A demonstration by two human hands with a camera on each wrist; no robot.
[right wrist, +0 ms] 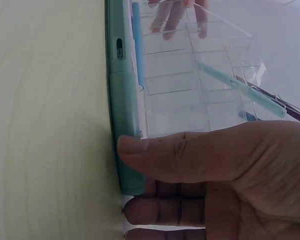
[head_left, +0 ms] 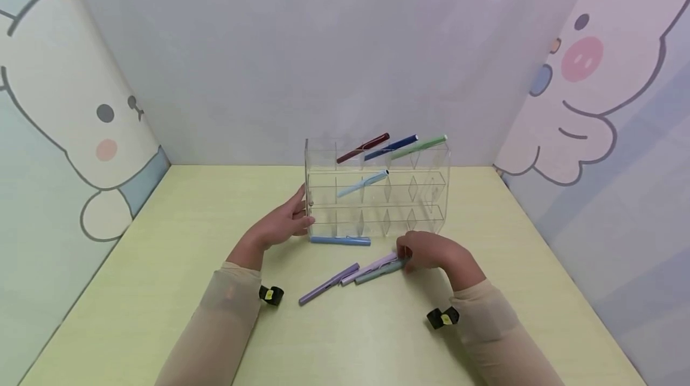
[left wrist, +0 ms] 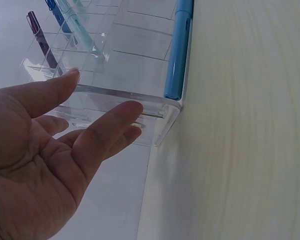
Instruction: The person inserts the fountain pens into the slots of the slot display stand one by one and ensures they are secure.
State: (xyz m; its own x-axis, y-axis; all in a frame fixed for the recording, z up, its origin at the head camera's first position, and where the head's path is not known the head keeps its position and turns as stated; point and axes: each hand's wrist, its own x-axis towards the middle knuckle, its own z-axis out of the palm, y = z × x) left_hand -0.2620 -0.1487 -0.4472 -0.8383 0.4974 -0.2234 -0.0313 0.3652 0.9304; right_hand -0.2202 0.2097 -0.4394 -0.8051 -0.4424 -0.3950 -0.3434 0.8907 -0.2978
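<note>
A clear plastic pen rack (head_left: 375, 212) with tiered compartments stands on the table. My left hand (head_left: 280, 225) is at its left end wall, fingers fairly straight; in the left wrist view the thumb and fingers (left wrist: 107, 130) lie apart beside that wall. With my right hand (head_left: 428, 251) I pinch one end of a green pen (right wrist: 125, 100), thumb on top, while the pen lies low along the tabletop. Beside it lie a light purple pen (head_left: 372, 268) and a darker purple pen (head_left: 329, 284). A blue pen (head_left: 341, 241) lies along the rack's front base.
In the rack's top row lean a dark red pen (head_left: 363, 147), a dark blue pen (head_left: 392, 147) and a light green pen (head_left: 420, 146). A light blue pen (head_left: 363, 183) leans in the middle row. Walls with cartoon figures border the pale table (head_left: 162, 266).
</note>
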